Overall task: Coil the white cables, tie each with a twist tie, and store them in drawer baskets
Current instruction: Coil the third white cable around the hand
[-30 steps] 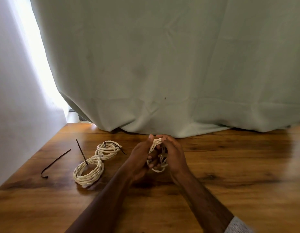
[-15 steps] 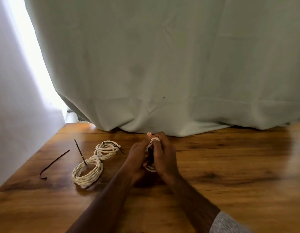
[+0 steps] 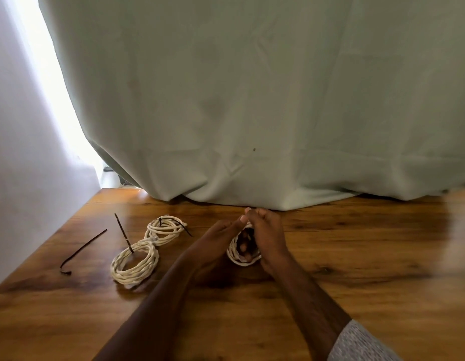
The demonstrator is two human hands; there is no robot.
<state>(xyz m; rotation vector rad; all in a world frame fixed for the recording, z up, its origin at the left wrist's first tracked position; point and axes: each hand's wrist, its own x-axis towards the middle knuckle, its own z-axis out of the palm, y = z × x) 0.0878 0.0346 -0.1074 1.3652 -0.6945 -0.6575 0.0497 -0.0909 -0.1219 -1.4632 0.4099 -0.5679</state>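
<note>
Above the table (image 3: 356,256), small white cable coil (image 3: 238,254) clamped between left hand (image 3: 213,246) and right hand (image 3: 268,238); light, springy, likely to unwind; best pinched across gathered loops.

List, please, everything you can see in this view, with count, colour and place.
Tied cable coils: two, white, on the table left of the hands, each with a dark twist tie.
Held cable coil: one, white, between both hands.
Loose twist tie: one, dark, far left on the table.
Table: one, brown wood.
Curtain: one, pale green, behind the table.
Left hand: one, gripping the held coil.
Right hand: one, gripping the same coil.
</note>
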